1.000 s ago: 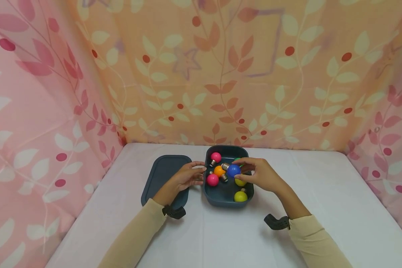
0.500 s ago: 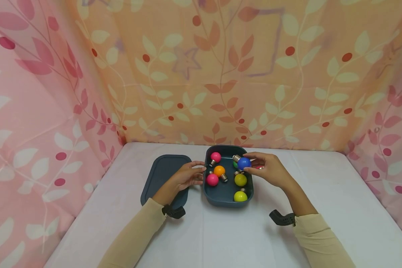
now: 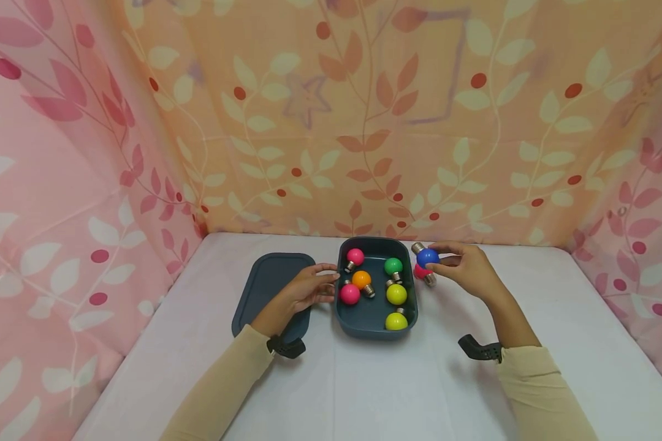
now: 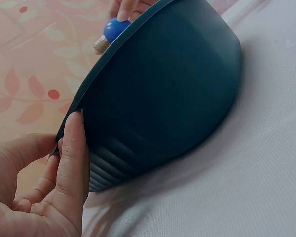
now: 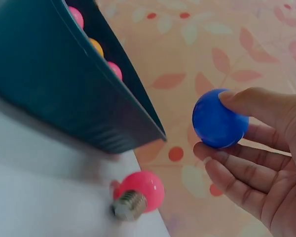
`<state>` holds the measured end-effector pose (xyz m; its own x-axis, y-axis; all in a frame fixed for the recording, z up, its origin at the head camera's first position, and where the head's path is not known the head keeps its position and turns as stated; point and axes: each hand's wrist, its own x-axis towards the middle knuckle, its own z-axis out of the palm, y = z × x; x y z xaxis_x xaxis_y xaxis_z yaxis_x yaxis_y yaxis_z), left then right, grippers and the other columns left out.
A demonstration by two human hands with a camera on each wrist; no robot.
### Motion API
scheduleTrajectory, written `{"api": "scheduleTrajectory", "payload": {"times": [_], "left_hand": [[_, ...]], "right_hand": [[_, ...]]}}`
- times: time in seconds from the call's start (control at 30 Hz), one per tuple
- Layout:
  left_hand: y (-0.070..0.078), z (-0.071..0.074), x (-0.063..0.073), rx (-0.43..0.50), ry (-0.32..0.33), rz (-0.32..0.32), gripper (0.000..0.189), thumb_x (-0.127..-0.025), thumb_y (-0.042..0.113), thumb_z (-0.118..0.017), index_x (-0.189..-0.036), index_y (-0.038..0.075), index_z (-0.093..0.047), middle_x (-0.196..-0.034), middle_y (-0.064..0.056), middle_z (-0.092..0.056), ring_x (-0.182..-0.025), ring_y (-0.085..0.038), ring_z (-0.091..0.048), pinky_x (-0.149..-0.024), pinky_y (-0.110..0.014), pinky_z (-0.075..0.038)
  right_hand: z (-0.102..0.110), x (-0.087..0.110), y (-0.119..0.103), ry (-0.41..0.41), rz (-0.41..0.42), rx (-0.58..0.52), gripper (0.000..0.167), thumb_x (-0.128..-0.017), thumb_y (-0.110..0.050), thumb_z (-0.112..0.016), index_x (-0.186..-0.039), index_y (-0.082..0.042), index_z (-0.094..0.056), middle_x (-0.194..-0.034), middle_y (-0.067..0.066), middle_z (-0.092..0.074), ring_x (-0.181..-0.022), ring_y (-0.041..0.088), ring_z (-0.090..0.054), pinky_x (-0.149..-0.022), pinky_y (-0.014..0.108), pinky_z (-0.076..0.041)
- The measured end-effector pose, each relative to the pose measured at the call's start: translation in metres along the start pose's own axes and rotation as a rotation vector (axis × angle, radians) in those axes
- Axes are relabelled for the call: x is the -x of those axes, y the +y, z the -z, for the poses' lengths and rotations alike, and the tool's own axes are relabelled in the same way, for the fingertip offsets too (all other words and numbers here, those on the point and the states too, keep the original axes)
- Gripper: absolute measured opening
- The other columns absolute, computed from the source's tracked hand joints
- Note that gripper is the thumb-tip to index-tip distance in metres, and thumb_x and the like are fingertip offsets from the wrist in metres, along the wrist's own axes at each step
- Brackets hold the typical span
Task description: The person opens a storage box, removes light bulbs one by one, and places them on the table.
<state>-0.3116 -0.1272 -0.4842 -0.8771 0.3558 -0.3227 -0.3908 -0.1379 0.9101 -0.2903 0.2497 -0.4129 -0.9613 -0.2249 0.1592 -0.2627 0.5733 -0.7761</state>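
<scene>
My right hand [image 3: 466,269] pinches a blue bulb [image 3: 427,258] by its round globe, with the screw base pointing up and left. It holds the bulb just outside the right side of a dark blue-grey plastic box [image 3: 364,324]. Close under the blue bulb, a pink bulb [image 5: 147,190] lies on the table beside the box. At the box's left rim, my left hand [image 3: 311,286] grips the edge, one finger [image 4: 73,148] against the outer wall. Inside the box lie several bulbs: pink, an orange bulb [image 3: 361,280], a green bulb [image 3: 393,266] and yellow ones.
A flat dark lid [image 3: 273,282] lies left of the box, partly under my left forearm. White cloth covers the table [image 3: 375,392]. Floral curtains [image 3: 287,135] hang at the back and both sides.
My right hand has carried the blue bulb from over the box rightward past its right rim. The green bulb and the pink bulb outside now show more fully. My left hand stays put.
</scene>
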Motion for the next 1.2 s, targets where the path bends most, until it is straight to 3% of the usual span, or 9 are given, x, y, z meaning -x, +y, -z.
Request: {"api": "scheduleTrajectory", "payload": {"times": [0.23, 0.6, 0.97, 1.07, 1.2], "left_hand": [[0.001, 0.000, 0.000, -0.008, 0.005, 0.003, 0.044, -0.100, 0.010, -0.065, -0.141, 0.004, -0.051, -0.086, -0.002, -0.063, -0.067, -0.014, -0.065, -0.060, -0.028, -0.061], [0.000, 0.000, 0.000, -0.010, 0.008, 0.004, 0.042, -0.100, 0.012, -0.066, -0.140, 0.006, -0.053, -0.088, -0.003, -0.063, -0.068, -0.015, -0.065, -0.061, -0.028, -0.061], [0.000, 0.001, 0.000, -0.005, 0.011, 0.006, 0.041, -0.100, 0.012, -0.066, -0.139, 0.007, -0.054, -0.087, -0.003, -0.063, -0.068, -0.015, -0.064, -0.062, -0.028, -0.061], [0.000, 0.000, 0.000, 0.002, 0.007, 0.007, 0.041, -0.100, 0.011, -0.065, -0.139, 0.007, -0.053, -0.087, -0.003, -0.063, -0.068, -0.014, -0.064, -0.061, -0.028, -0.061], [0.000, 0.000, 0.000, 0.001, 0.006, 0.005, 0.040, -0.100, 0.011, -0.065, -0.138, 0.006, -0.053, -0.087, -0.003, -0.063, -0.067, -0.014, -0.064, -0.061, -0.028, -0.061]], "right_hand": [[0.012, -0.001, 0.016, 0.013, -0.063, 0.038, 0.059, -0.090, -0.040, -0.078, -0.134, -0.004, -0.063, -0.135, 0.020, -0.056, -0.112, 0.040, -0.067, -0.093, 0.048, -0.056], [0.017, 0.000, 0.042, 0.035, -0.121, 0.097, 0.059, -0.092, -0.040, -0.077, -0.132, 0.000, -0.062, -0.126, 0.025, -0.064, -0.111, 0.042, -0.066, -0.095, 0.056, -0.053], [0.016, -0.001, 0.061, 0.015, -0.213, 0.099, 0.060, -0.093, -0.036, -0.076, -0.133, 0.006, -0.060, -0.127, 0.028, -0.062, -0.116, 0.045, -0.060, -0.092, 0.048, -0.057], [0.014, -0.002, 0.067, 0.014, -0.236, 0.087, 0.060, -0.092, -0.035, -0.076, -0.132, 0.006, -0.060, -0.127, 0.028, -0.062, -0.116, 0.045, -0.059, -0.087, 0.040, -0.059], [0.011, -0.004, 0.073, 0.012, -0.264, 0.052, 0.059, -0.092, -0.033, -0.077, -0.131, 0.008, -0.060, -0.125, 0.030, -0.062, -0.103, 0.036, -0.066, -0.076, 0.026, -0.060]]}}
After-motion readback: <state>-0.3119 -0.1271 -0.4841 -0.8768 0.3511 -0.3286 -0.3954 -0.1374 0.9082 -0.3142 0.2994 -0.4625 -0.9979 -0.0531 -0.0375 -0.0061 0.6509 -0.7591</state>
